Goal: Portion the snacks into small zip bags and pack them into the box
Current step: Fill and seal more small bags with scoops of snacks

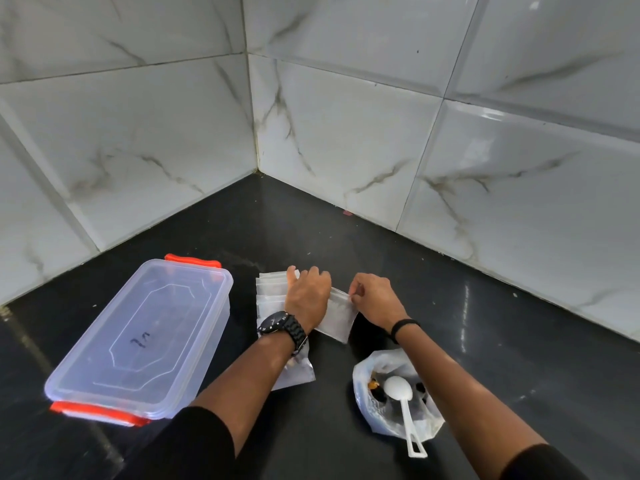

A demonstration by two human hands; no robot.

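Dark bench (467,341) in a tiled corner. Both hands pinch one empty zip bag (337,315) at its top edge: left hand (306,289) at one end, right hand (372,299) at the other, likely parting the seal. Spare bags (270,289) lie under the left hand. Snack bag (394,393) with white scoop (400,391) sits near. Lidded box (145,337) waits left.

On the desk (485,341), the box (138,341) lies at nine o'clock. The bags (270,289) sit at centre, under the left hand (306,292). The spoon (403,407) rests in the sack (394,393) at five o'clock.
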